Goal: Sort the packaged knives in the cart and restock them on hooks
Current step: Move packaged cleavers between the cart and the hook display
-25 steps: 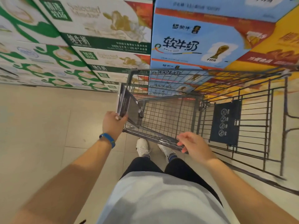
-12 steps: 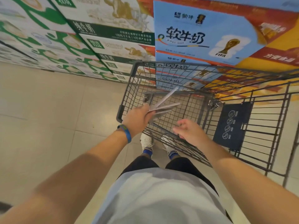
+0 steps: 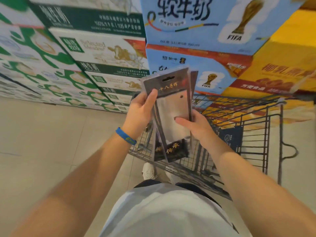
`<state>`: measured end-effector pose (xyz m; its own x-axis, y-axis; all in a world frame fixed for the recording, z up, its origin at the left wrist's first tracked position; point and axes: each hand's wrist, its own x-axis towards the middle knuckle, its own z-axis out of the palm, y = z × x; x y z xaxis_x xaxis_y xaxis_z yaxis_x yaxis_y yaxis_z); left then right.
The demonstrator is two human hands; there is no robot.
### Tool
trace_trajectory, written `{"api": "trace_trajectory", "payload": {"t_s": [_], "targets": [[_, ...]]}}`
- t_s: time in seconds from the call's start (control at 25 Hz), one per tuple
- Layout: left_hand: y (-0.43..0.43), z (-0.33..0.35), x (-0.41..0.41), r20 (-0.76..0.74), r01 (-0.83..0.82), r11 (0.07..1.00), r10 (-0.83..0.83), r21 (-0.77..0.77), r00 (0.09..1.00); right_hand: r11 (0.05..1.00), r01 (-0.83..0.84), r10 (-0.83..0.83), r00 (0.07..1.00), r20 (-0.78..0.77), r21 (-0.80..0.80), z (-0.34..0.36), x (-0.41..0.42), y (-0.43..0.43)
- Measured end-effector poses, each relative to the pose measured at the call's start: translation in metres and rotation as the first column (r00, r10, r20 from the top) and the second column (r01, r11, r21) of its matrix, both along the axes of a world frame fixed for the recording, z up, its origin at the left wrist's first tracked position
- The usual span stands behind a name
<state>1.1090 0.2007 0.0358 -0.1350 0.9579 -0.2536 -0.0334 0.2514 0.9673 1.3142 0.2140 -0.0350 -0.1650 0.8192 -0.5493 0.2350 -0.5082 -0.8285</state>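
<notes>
Packaged knives point(image 3: 172, 108), cleavers in clear hang-packs on dark cards, are held upright in a loose fan above the near left corner of the cart point(image 3: 280, 134), faces toward me. I count at least three packs; the ones behind are mostly hidden.

The left hand point(image 3: 140, 110) grips the fan's left edge, thumb laid across the front card. The right hand point(image 3: 198, 129) grips the right edge, thumb pressed on the blade window and fingers wrapped behind. Both sets of fingers are clenched on the packs.

I judge this to be the sorting step: the packs are out of the cart and being looked over. No hooks are in view, only stacked milk cartons point(image 3: 106, 48) beyond the cart. The next move calls for leafing through the fan to group like with like, then carrying it to the hook display and threading each hang slot point(image 3: 168, 79).

Against the frame half a second back, the packs have risen from low over the basket, edge-on, to face me. The right hand, then free near the cart's near rim, has joined the grip.
</notes>
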Motion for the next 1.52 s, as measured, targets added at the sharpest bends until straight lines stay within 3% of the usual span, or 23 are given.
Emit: {"api": "trace_trajectory", "payload": {"t_s": [0.12, 0.28, 0.4, 0.48, 0.6, 0.72, 0.8, 0.88, 0.96, 1.04, 1.12, 1.2, 1.32, 1.52], "targets": [[0.014, 0.008, 0.002, 0.096, -0.043, 0.996, 0.051, -0.083, 0.994, 0.994, 0.093, -0.087, 0.993, -0.077, 0.065, 0.022, 0.003, 0.0], [-0.004, -0.025, 0.026, 0.272, 0.195, 0.939, -0.116, -0.284, 0.955, 0.958, 0.28, -0.261, 0.938, -0.228, 0.055, 0.046, 0.023, 0.007], [-0.032, -0.029, 0.051, 0.385, 0.19, 0.952, -0.086, -0.241, 0.919, 0.926, 0.342, -0.318, 0.935, -0.158, 0.161, 0.069, 0.042, 0.016], [-0.033, -0.019, 0.051, 0.311, 0.108, 0.983, -0.056, -0.151, 0.949, 0.922, 0.338, -0.314, 0.938, -0.146, 0.188, 0.072, 0.049, 0.01], [-0.044, -0.001, 0.024, -0.006, -0.101, 0.995, 0.101, -0.014, 0.995, 0.913, 0.341, -0.321, 0.939, -0.124, 0.222, 0.06, 0.045, -0.004], [-0.093, 0.001, -0.013, -0.212, -0.365, 0.93, 0.363, 0.033, 0.907, 0.943, 0.2, -0.186, 0.98, -0.076, 0.267, 0.052, 0.01, -0.011], [-0.137, 0.002, -0.033, -0.218, -0.552, 0.834, 0.537, -0.009, 0.815, 0.953, 0.033, -0.033, 0.999, -0.006, 0.3, 0.055, -0.028, -0.02], [-0.188, 0.003, -0.051, -0.223, -0.702, 0.712, 0.684, -0.006, 0.695, 0.941, -0.091, 0.111, 0.993, -0.044, 0.327, 0.062, -0.071, -0.031], [-0.246, 0.002, -0.067, -0.214, -0.836, 0.548, 0.813, -0.035, 0.542, 0.897, -0.232, 0.264, 0.964, -0.035, 0.377, 0.071, -0.117, -0.049], [-0.307, 0.003, -0.076, -0.295, -0.918, 0.395, 0.873, -0.043, 0.389, 0.843, -0.358, 0.394, 0.919, -0.006, 0.401, 0.085, -0.161, -0.073], [-0.374, 0.003, -0.075, -0.353, -0.981, 0.192, 0.919, 0.011, 0.176, 0.787, -0.453, 0.502, 0.865, -0.007, 0.42, 0.096, -0.205, -0.112], [-0.434, 0.006, -0.068, -0.347, -0.999, -0.019, 0.937, 0.046, -0.034, 0.695, -0.551, 0.617, 0.787, 0.01, 0.462, 0.106, -0.24, -0.165], [-0.529, 0.016, -0.051, -0.285, -0.962, -0.267, 0.918, 0.064, -0.274, 0.546, -0.71, 0.75, 0.651, 0.118, 0.446, 0.108, -0.283, -0.257], [-0.68, 0.033, -0.006, -0.248, -0.829, -0.546, 0.792, 0.119, -0.558, 0.341, -0.838, 0.898, 0.424, 0.117, 0.426, 0.124, -0.333, -0.423]]}}
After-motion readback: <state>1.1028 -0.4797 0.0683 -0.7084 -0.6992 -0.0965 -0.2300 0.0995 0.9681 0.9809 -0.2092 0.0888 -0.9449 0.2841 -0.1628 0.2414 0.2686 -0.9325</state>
